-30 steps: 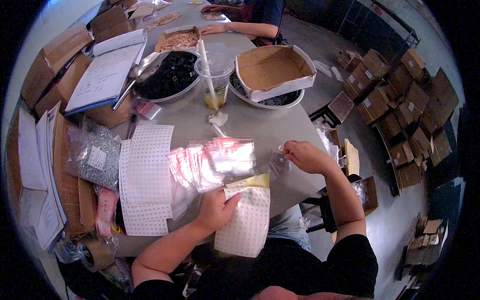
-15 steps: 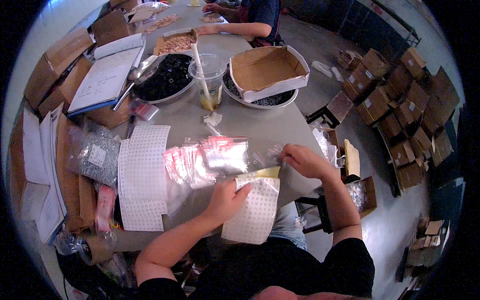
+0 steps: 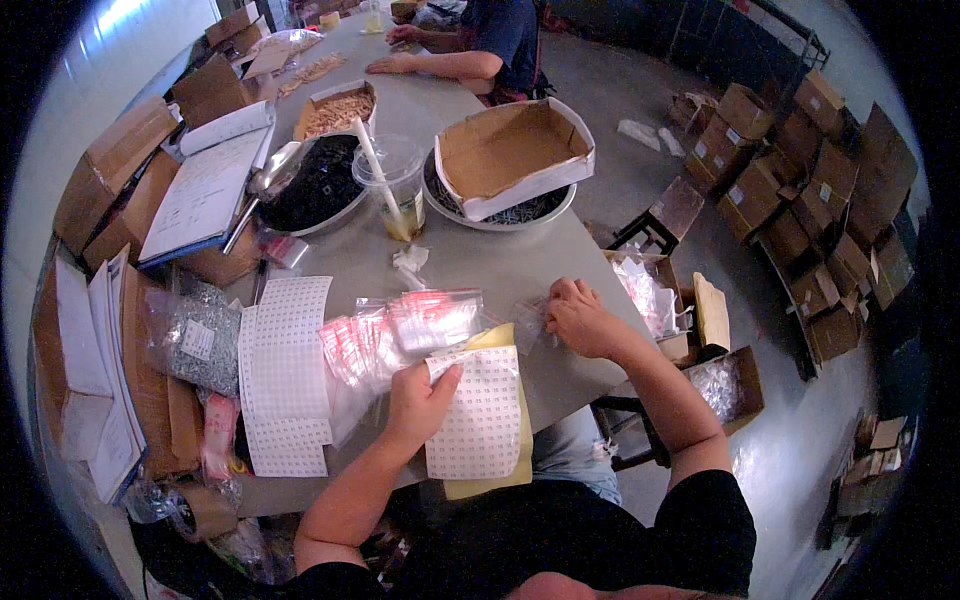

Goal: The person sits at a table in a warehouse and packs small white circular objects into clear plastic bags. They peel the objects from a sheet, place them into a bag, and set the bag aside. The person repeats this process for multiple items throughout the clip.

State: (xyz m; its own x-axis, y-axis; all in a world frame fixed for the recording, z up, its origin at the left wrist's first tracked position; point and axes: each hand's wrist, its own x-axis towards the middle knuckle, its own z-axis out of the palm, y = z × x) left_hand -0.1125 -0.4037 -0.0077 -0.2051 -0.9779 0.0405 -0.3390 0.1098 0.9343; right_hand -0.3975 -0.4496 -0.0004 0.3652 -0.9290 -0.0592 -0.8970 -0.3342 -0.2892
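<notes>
My left hand (image 3: 418,400) pinches the upper left edge of a white label sheet (image 3: 475,415), thumb on top. A yellow sheet (image 3: 524,450) shows behind it. At the table's right side my right hand (image 3: 583,318) has its fingers bunched over the edge of a small clear plastic bag (image 3: 530,318); the exact fingertip contact is hard to see. Beyond the label sheet lies a pile of clear zip bags (image 3: 435,318) with red-striped tops. More white label sheets (image 3: 287,375) overlap to the left of that pile.
Farther back stand a lidded plastic cup (image 3: 402,215), a bowl of black parts (image 3: 315,190) and an open carton (image 3: 515,150) resting on another bowl. A clipboard (image 3: 205,195) leans at left. Another person's arm (image 3: 450,66) rests across the table. Cardboard boxes (image 3: 790,200) stack at right.
My left hand has shifted left with the label sheet, and more of the yellow sheet shows behind it. My right hand stays by the small bag, its fingers more curled. The view has tilted slightly.
</notes>
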